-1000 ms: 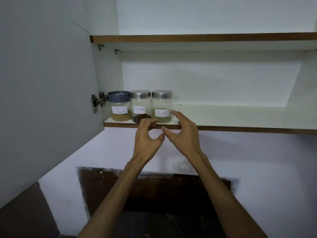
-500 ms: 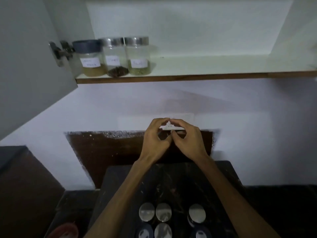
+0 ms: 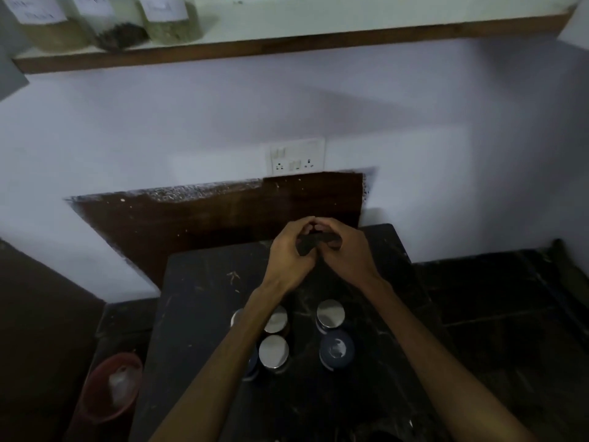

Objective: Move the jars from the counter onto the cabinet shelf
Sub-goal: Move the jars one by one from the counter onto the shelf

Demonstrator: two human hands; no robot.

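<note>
The view has tipped further down than half a second ago: the white cabinet shelf with its brown wooden front edge (image 3: 287, 43) now sits at the very top of the frame, and the three clear labelled jars of spices (image 3: 111, 23) on its left end are cut off above their labels. More of the dark speckled stone counter (image 3: 197, 314) shows than before, along with the white wall socket plate (image 3: 298, 155) that the hands earlier covered. The left hand (image 3: 288, 256) and right hand (image 3: 345, 250) have come lower and now hover over the back of the counter, empty, fingers curled with the fingertips touching each other, holding no jar. Below the wrists the remaining jars stand on the counter, seen from above: silver-lidded glass jars (image 3: 274, 351) on the left, partly hidden by the left forearm, another silver lid (image 3: 330, 313) on the right, and just in front of it a dark blue-lidded jar (image 3: 337, 349). A reddish round plastic bin (image 3: 105, 387) stands on the floor to the left.
</note>
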